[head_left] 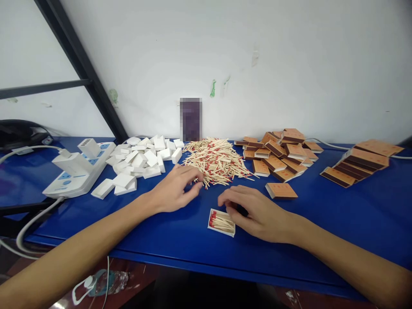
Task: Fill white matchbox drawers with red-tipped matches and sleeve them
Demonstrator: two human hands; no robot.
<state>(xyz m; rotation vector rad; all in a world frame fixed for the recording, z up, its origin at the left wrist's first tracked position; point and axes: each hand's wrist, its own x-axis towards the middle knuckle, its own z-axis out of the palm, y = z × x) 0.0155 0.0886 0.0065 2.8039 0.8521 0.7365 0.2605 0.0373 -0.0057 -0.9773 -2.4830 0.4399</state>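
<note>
A heap of red-tipped matches [219, 161] lies at the middle of the table. At its near left edge is my left hand [177, 186], fingers curled and thumb tip close to the index finger; anything pinched there is too small to name. Nearer to me lies a white matchbox tray [221, 233] holding a layer of matches, their red heads to the left. My right hand [257, 210] bends over the tray's right end, thumb and fingers curled in close to its corner. Its fingertips are partly hidden, so I cannot tell what they hold.
White matchbox trays [140, 161] are heaped left of the matches. Orange matchbox sleeves [283, 154] are piled on the right, with one single sleeve [281, 191] nearer and a leaning stack [363, 161] further right. A power strip [77, 176] with cables lies left. A dark pixelated rectangle [191, 120] stands against the wall.
</note>
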